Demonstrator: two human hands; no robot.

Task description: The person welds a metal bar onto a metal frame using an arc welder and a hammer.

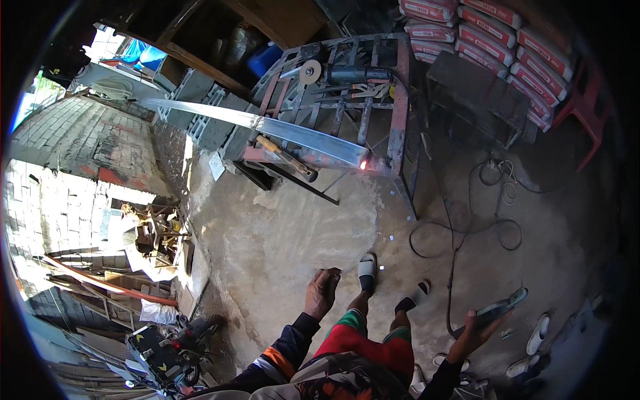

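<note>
My right hand [477,333], at the lower right, is wrapped round a greenish welding electrode holder [501,306] whose black cable [451,293] trails onto the floor. My left hand [321,294] hangs in front of me with its fingers curled together; whatever they hold, if anything, is too small to make out. Beyond both hands a long silvery metal tube [303,135] lies across a worn metal frame table [400,127]. The tube's near right end glows red at a small spot. A hammer [288,159] with a wooden handle rests at the table's front edge, below the tube.
An angle grinder [350,75] with a round disc and several pliers [372,91] lie on the table. Stacked bags [490,33], a dark bench [480,93] and a red chair [590,110] stand right. Looped cables [497,230] cross the floor. Scrap wood [157,233] is piled left.
</note>
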